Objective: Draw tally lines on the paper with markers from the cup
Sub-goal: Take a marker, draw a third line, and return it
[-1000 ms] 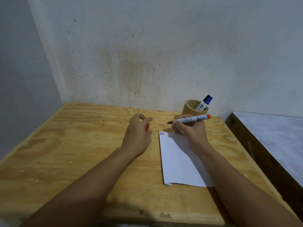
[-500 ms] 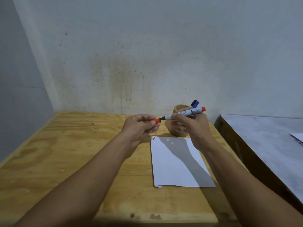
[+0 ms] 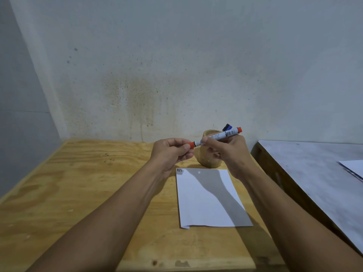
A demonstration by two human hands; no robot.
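My right hand (image 3: 227,154) grips a white marker with red ends (image 3: 223,135), held level above the table in front of the wooden cup (image 3: 208,161). Its red cap (image 3: 192,144) sits on the marker's tip, pinched by the fingers of my left hand (image 3: 172,152). A blue-capped marker (image 3: 227,127) stands in the cup, mostly hidden behind the red one. The white paper (image 3: 208,201) lies on the table below my hands, with a few short tally lines (image 3: 179,170) at its top left corner.
The plywood table (image 3: 78,193) ends at a stained wall (image 3: 157,85) right behind the cup. A second table with a grey top (image 3: 314,173) stands to the right, with a sheet of paper (image 3: 353,167) at its edge.
Both hands lifted off the paper and came together in front of the cup. The left hand's red cap met the marker's tip and now covers it.
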